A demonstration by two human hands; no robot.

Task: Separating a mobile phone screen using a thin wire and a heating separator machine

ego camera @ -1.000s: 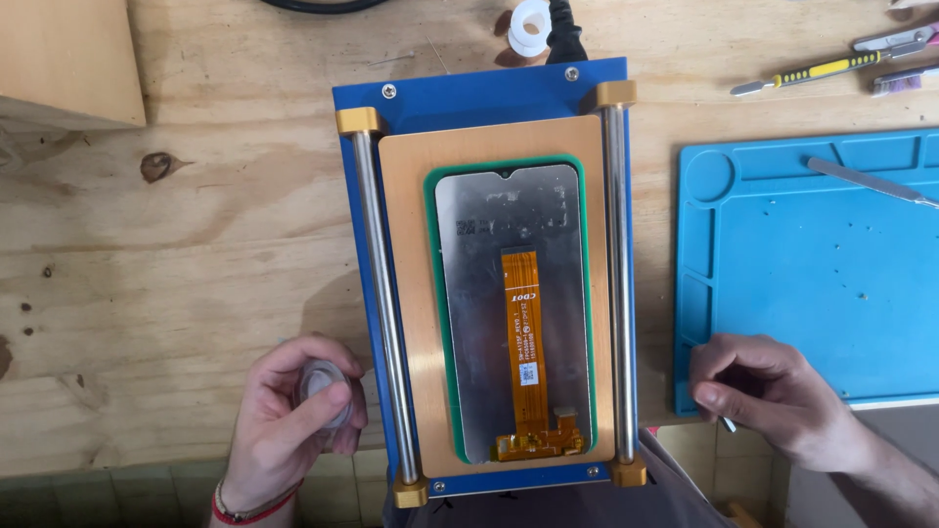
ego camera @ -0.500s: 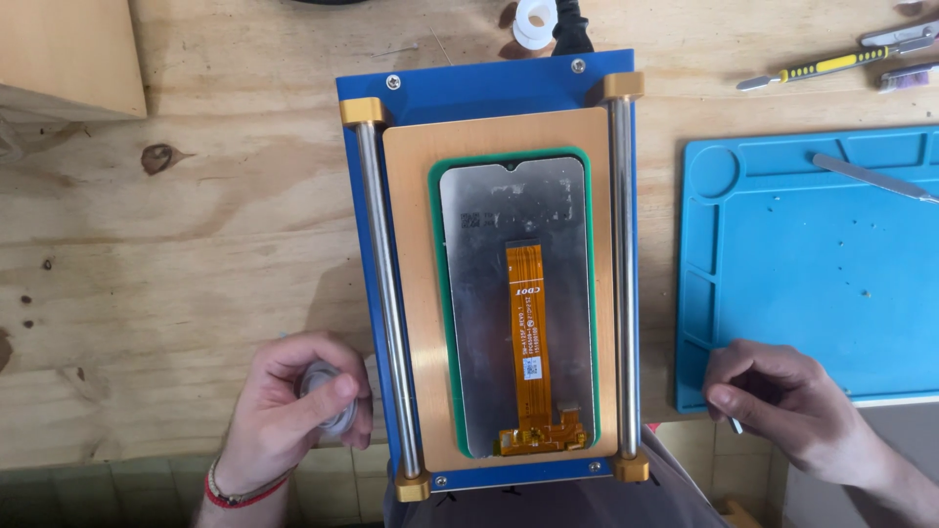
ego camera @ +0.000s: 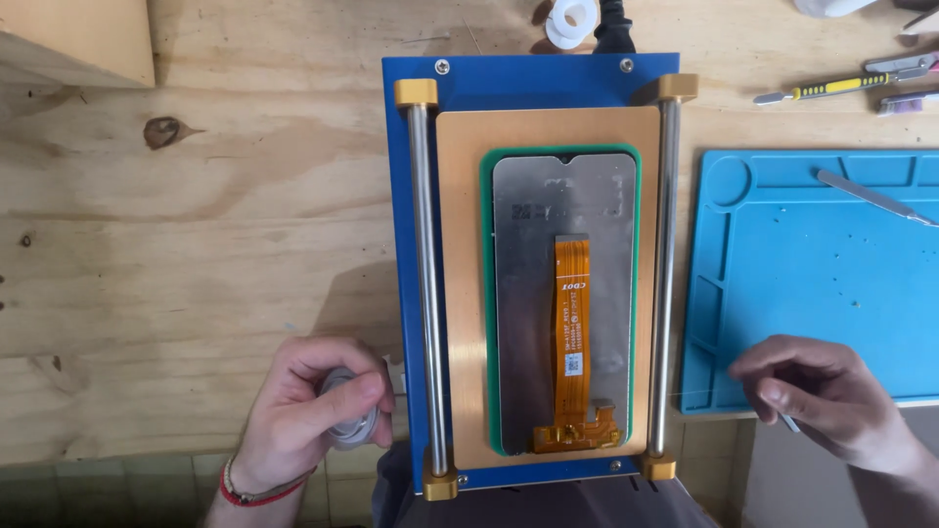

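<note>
Beside blue jig (ego camera: 509,83) — left hand (ego camera: 308,411) clutching spool (ego camera: 347,416), right hand (ego camera: 822,396) pinching wire

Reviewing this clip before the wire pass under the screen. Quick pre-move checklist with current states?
1. Phone screen lies flat, back up, inside the green mat on the copper plate: ok.
2. Left hand grips the small round spool: ok.
3. Right hand pinches a small metal piece; a thin wire shows faintly beside it: ok.
4. Wire taut and continuous between both hands: cannot tell, too thin to follow.
5. Orange flex cable lies flat on the screen's back, end near the lower edge: ok.
6. Plate heated: cannot tell.
</note>
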